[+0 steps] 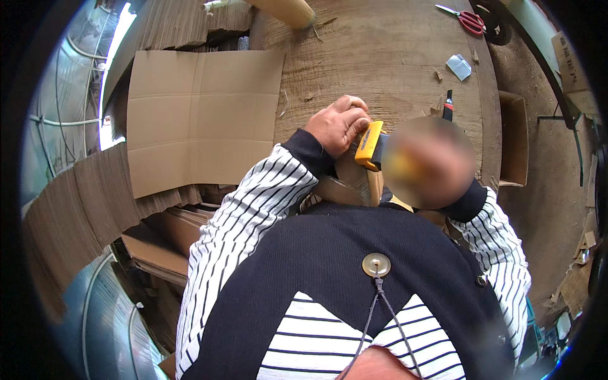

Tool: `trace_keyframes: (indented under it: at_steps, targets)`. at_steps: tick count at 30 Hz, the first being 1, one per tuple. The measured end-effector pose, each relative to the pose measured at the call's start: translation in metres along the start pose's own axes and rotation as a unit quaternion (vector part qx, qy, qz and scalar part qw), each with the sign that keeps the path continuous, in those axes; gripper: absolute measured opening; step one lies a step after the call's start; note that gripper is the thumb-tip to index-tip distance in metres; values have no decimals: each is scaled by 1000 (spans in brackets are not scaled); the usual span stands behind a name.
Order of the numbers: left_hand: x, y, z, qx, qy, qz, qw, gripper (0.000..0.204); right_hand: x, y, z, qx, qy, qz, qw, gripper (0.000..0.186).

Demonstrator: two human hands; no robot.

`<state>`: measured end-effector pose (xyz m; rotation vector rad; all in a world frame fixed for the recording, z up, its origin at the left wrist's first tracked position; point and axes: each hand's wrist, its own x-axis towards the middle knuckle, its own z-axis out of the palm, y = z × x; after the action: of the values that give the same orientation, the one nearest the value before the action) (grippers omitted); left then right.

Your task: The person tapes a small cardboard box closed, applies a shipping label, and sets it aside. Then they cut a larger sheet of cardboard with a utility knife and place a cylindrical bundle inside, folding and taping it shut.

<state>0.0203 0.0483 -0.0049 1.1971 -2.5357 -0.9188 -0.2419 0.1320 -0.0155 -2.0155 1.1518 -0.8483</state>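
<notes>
Into the narrow space between the hands, a yellow-and-black tool (pixel 371 147) was presented, blocky, its bright yellow face angled above a brown cardboard piece (pixel 352 176). By the left hand (pixel 339 126), fingers were kept curled right beside it; whether anything was gripped there could not be told. The right hand (pixel 434 163) was blurred against the tool's dark side, its grip impossible to tell. At the right, an open cardboard box (pixel 514 130) was seen beyond the table (pixel 373 60), its contents hidden. The table's left was covered by a creased cardboard sheet (pixel 202 120), flanked by stacked cardboard (pixel 82 215). Beyond the blurred hand, a cutter knife (pixel 448 109), a pale packet (pixel 459 67) and red-handled scissors (pixel 470 22) were scattered.
</notes>
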Motion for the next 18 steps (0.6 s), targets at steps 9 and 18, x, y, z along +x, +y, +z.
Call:
trace_keyframes:
  at_steps: [9,18]
  targets:
    - [12,11,0,-48,-4,-102,994,32,4,50,0,69,-64,-26,995,62]
    - [18,17,-4,-67,-44,-236,969,45,-13,90,23,134,-156,-21,978,71]
